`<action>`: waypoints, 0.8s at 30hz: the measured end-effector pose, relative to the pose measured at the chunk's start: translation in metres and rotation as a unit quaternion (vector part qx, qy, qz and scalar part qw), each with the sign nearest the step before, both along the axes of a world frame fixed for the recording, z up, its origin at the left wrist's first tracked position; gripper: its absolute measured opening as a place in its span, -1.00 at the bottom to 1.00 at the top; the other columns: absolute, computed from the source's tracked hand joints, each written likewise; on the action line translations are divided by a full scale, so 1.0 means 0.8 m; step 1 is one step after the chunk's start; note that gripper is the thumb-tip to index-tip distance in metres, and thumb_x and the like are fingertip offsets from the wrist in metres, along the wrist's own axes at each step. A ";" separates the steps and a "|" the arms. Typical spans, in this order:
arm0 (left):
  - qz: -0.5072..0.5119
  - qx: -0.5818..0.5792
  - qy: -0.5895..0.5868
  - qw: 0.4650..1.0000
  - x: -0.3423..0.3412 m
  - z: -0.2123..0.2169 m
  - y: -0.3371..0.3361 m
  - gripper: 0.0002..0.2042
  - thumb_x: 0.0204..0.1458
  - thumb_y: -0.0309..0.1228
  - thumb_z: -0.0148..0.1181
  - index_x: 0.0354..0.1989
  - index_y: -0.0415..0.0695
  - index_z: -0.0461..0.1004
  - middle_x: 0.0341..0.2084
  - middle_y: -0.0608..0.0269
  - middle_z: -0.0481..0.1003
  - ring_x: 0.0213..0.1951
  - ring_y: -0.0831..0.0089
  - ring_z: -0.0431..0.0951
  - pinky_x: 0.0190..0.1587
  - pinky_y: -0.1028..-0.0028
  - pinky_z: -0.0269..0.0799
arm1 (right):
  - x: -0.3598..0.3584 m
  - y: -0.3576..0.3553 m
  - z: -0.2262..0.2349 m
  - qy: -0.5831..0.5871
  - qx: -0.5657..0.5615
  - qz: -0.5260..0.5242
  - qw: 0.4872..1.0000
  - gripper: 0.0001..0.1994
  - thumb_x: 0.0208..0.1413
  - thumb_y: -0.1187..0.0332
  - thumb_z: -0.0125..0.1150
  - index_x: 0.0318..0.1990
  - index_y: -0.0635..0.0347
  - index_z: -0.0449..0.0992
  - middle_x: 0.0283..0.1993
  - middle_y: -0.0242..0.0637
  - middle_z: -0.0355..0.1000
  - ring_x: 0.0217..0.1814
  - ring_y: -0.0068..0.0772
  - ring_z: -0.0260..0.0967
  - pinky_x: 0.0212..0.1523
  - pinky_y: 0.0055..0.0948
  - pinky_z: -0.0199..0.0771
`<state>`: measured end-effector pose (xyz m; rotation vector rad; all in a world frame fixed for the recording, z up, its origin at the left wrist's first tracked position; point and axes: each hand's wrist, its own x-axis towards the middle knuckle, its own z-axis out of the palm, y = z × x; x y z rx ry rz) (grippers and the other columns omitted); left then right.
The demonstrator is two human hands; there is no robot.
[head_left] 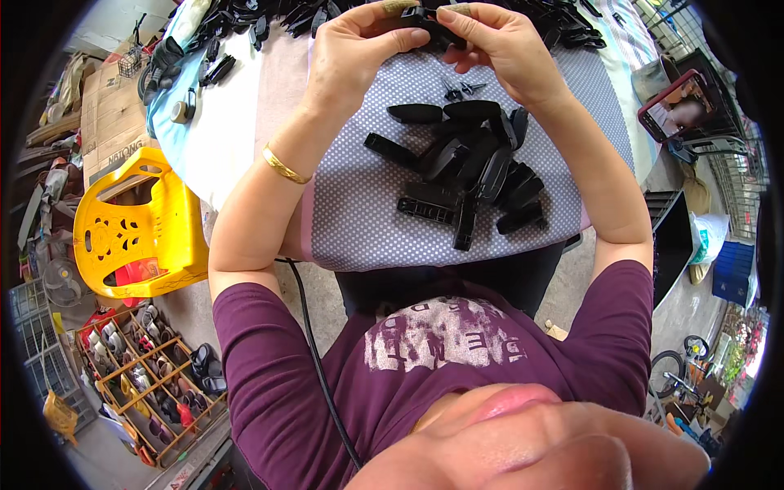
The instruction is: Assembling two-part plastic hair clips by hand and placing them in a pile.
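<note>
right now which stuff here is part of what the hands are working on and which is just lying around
In hand:
- black plastic part held by left hand and right hand
- pile of black plastic parts on the dotted cloth
- more black parts at the far table edge

Lying about:
- yellow plastic stool
- shoe rack
- phone in a red case
- cardboard box

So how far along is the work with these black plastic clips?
Done: can't tell; more black pieces lie along the table's far edge. In hand: left hand and right hand hold one black clip. Left: a loose pile on the dotted cloth.
</note>
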<state>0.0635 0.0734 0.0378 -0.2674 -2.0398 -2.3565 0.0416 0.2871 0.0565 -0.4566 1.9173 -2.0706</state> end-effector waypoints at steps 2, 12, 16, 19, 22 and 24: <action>-0.004 -0.008 0.004 1.000 0.001 0.000 0.000 -0.55 0.05 -0.63 0.40 0.17 -0.25 0.54 -0.15 0.24 0.67 -0.20 0.58 0.62 -0.16 0.62 0.49 | 0.000 -0.001 -0.003 0.010 0.000 -0.001 1.000 -0.75 0.34 0.24 0.27 -0.11 0.29 0.66 -0.39 -0.36 0.60 -0.45 -0.59 0.54 -0.44 -0.59 0.55; 0.025 -0.018 0.024 0.999 0.007 -0.001 0.006 -0.62 0.12 -0.59 0.36 0.14 -0.31 0.56 -0.14 0.23 0.66 -0.22 0.59 0.60 -0.14 0.60 0.51 | 0.015 -0.014 -0.003 0.041 0.011 -0.036 0.998 -0.79 0.33 0.32 0.28 -0.08 0.32 0.62 -0.35 -0.35 0.60 -0.43 -0.61 0.54 -0.44 -0.61 0.54; -0.002 0.063 -0.001 0.998 0.010 0.003 0.016 -0.63 0.21 -0.57 0.27 0.20 -0.33 0.50 -0.09 0.17 0.65 -0.14 0.51 0.63 -0.03 0.54 0.56 | 0.013 -0.021 -0.019 0.266 -0.041 -0.049 0.962 -0.81 0.30 0.36 0.31 -0.13 0.36 0.59 -0.35 -0.32 0.59 -0.41 -0.61 0.53 -0.43 -0.60 0.52; -0.067 0.152 -0.014 0.986 0.003 0.001 0.002 -0.64 0.27 -0.55 0.19 0.23 -0.32 0.47 -0.07 0.14 0.64 -0.09 0.47 0.64 0.03 0.50 0.56 | 0.018 -0.020 -0.008 0.170 0.075 -0.081 0.979 -0.82 0.30 0.36 0.29 -0.15 0.35 0.60 -0.33 -0.32 0.59 -0.39 -0.60 0.52 -0.39 -0.58 0.53; -0.093 0.107 0.002 0.990 -0.004 0.003 -0.008 -0.69 0.26 -0.57 0.19 0.17 -0.31 0.53 -0.09 0.14 0.65 -0.10 0.45 0.64 0.04 0.51 0.54 | 0.001 0.006 -0.007 0.192 0.176 0.047 0.964 -0.59 0.22 0.15 0.40 0.06 0.28 0.61 -0.29 -0.36 0.60 -0.28 -0.61 0.58 -0.28 -0.60 0.56; -0.101 0.082 0.009 0.991 -0.015 -0.004 -0.013 -0.71 0.26 -0.58 0.19 0.13 -0.31 0.56 -0.10 0.14 0.66 -0.10 0.44 0.64 0.04 0.52 0.53 | 0.014 0.001 0.008 0.251 0.209 0.048 0.944 -0.62 0.23 0.18 0.39 0.04 0.29 0.62 -0.31 -0.34 0.61 -0.30 -0.59 0.58 -0.29 -0.59 0.57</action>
